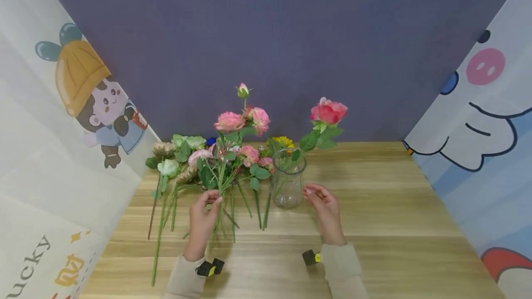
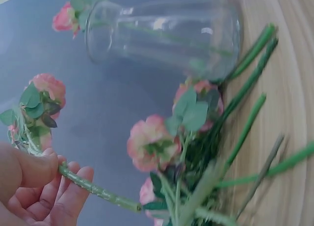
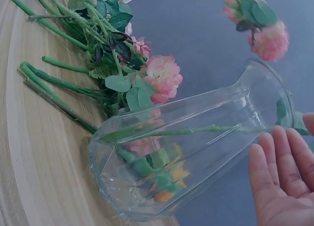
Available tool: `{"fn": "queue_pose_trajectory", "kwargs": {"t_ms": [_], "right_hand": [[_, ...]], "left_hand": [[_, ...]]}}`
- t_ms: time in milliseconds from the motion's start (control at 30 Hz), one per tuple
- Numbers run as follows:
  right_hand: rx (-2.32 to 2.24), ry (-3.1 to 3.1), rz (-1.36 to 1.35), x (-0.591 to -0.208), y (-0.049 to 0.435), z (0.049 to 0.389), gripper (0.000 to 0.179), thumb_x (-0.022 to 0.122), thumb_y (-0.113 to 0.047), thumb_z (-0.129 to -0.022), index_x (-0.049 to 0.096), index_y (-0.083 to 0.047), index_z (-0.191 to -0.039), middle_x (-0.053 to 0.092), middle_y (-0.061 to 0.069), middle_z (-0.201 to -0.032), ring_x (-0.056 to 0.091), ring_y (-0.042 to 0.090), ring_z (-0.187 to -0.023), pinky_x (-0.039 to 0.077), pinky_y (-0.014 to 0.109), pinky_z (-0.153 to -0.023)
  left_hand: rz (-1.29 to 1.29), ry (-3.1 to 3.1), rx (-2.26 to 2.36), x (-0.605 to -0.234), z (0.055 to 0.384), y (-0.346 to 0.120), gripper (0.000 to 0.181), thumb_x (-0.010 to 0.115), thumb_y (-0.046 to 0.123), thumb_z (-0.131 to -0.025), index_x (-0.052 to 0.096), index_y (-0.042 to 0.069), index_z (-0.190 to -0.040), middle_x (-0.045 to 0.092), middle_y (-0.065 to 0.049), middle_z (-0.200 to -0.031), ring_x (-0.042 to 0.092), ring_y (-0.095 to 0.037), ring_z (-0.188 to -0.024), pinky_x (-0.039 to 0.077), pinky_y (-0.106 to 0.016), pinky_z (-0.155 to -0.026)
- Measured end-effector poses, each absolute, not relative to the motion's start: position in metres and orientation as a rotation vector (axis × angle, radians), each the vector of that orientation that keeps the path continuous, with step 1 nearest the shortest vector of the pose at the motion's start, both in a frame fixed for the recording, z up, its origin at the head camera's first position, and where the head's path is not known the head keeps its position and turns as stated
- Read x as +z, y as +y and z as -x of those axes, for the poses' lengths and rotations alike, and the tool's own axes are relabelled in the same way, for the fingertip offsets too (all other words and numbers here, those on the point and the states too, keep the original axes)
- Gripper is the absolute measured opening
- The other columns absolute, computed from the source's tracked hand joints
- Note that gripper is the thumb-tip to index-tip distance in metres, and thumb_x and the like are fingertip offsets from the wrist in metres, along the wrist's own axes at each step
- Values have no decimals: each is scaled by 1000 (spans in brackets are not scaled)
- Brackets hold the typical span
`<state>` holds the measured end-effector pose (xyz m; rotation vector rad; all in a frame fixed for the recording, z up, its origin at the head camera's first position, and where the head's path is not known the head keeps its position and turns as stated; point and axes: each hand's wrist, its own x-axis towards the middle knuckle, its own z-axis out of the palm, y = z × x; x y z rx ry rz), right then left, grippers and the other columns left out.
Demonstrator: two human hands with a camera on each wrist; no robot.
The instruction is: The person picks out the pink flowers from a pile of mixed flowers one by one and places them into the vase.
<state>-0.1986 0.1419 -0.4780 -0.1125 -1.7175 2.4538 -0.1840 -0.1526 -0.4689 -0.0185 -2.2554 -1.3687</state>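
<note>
My left hand (image 1: pixel 202 218) pinches the green stem (image 2: pixel 98 189) of a pink flower spray between thumb and fingers. Its pink blooms (image 1: pixel 230 121) and one bud stand above the pile of flowers. A clear glass vase (image 1: pixel 288 192) stands upright on the table between my hands. One dark pink rose (image 1: pixel 328 112) leans out over the vase's right rim, its stem running down inside the glass. Just right of the vase is my right hand (image 1: pixel 327 211), fingers loosely extended and holding nothing. Whether its fingertips touch the glass, I cannot tell.
Several artificial flowers lie left of and behind the vase, among them a white-green bloom (image 1: pixel 168 168), a yellow flower (image 1: pixel 282 141) and pink roses (image 1: pixel 249 155). Their stems point toward the front of the wooden table (image 1: pixel 386 206). A dark blue panel (image 1: pixel 274 45) rises behind.
</note>
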Motion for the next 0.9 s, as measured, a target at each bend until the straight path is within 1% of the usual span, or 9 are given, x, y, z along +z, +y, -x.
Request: {"fn": "queue_pose_trajectory", "kwargs": {"t_ms": [100,200,267,333,433,500,667,867,900], "right_hand": [[2449,-1739,96,-476,139,197,32,61,2,-88,51,18,-114,67,7,-96,65,15,-89,53,30,-86],[2442,-1764,76,-475,135,195,31,61,3,-87,52,18,-113,67,7,-95,65,16,-89,53,29,-84],[2443,-1767,60,-475,134,194,30,61,3,-87,53,18,-112,68,10,-96,65,17,-89,54,29,-84],[2442,-1773,48,-475,132,194,30,62,3,-87,53,18,-112,68,10,-95,65,18,-90,54,29,-83],[2450,-1768,27,-473,130,195,31,62,3,-87,53,18,-112,68,11,-96,66,18,-90,53,30,-85],[2453,-1772,20,-471,128,196,34,63,2,-87,51,19,-114,68,8,-96,66,17,-90,53,31,-86],[2460,-1773,-23,-467,123,196,36,64,0,-86,52,17,-115,68,13,-98,67,16,-87,52,35,-89],[2471,-1807,-115,-464,112,194,37,63,1,-86,50,19,-116,68,9,-96,66,16,-85,53,30,-84],[2474,-1804,-128,-464,110,194,38,63,1,-86,49,20,-116,68,12,-97,66,17,-86,54,30,-84]], "left_hand": [[40,-2240,-1449,-471,181,-143,14,67,-6,-82,65,-6,-96,66,-16,-85,61,-22,-76,51,-21,-56],[66,-2226,-1517,-473,178,-135,14,67,-5,-83,66,-4,-96,66,-15,-86,60,-17,-76,52,-20,-56],[95,-2217,-1562,-474,177,-130,14,67,-3,-84,65,-4,-97,65,-15,-87,59,-14,-76,53,-20,-57],[120,-2211,-1603,-474,177,-125,14,67,-3,-84,65,-5,-98,65,-16,-87,60,-14,-76,54,-20,-58],[161,-2208,-1670,-474,177,-117,16,66,-4,-84,64,-7,-100,64,-18,-89,60,-15,-78,55,-20,-61],[180,-2218,-1682,-473,178,-112,16,66,-4,-84,64,-6,-100,64,-18,-90,60,-17,-79,55,-21,-62],[237,-2265,-1663,-471,178,-101,14,65,0,-86,65,-2,-100,64,-15,-91,60,-19,-80,55,-22,-62],[257,-2296,-1687,-469,178,-91,15,67,4,-86,66,-1,-101,66,-11,-91,61,-21,-80,54,-22,-60],[267,-2292,-1691,-469,178,-89,15,67,3,-86,66,-1,-100,66,-12,-90,62,-22,-79,54,-23,-60]]}}
